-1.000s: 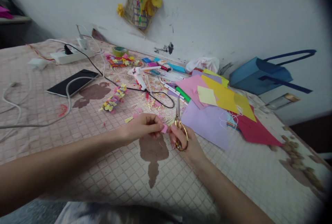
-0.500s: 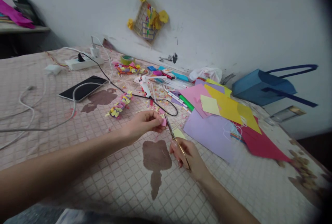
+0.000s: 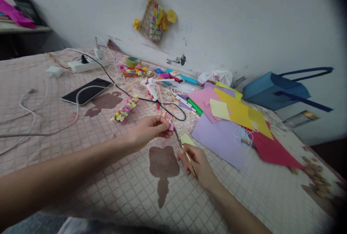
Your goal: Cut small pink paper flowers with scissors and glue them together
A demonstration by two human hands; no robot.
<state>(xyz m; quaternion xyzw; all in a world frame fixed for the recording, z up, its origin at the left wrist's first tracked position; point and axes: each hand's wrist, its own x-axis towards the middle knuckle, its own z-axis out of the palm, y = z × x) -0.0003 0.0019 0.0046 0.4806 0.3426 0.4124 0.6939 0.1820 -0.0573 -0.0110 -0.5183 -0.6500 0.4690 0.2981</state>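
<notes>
Between the thumb and fingers of my left hand (image 3: 153,128) is a small piece of pink paper (image 3: 171,126). My right hand (image 3: 195,160) is closed around the gold handles of a pair of scissors (image 3: 179,139). Their blades point up and away from me, right beside the pink piece. Whether the blades touch the paper I cannot tell. Beyond my left hand lies a garland of yellow, pink and purple paper bits (image 3: 126,109). A small pale yellow paper (image 3: 187,139) rests on the cloth behind the scissors.
A white glue gun (image 3: 151,89) with a black cord stands among paper scraps. Coloured sheets (image 3: 217,136) and markers (image 3: 194,107) spread to the right, before a blue bag (image 3: 273,91). At left are a black tablet (image 3: 86,91), white cables and a power strip (image 3: 86,65).
The scissors have turned slightly in my right hand, and their handles look closer together. My left hand keeps its place with the pink paper.
</notes>
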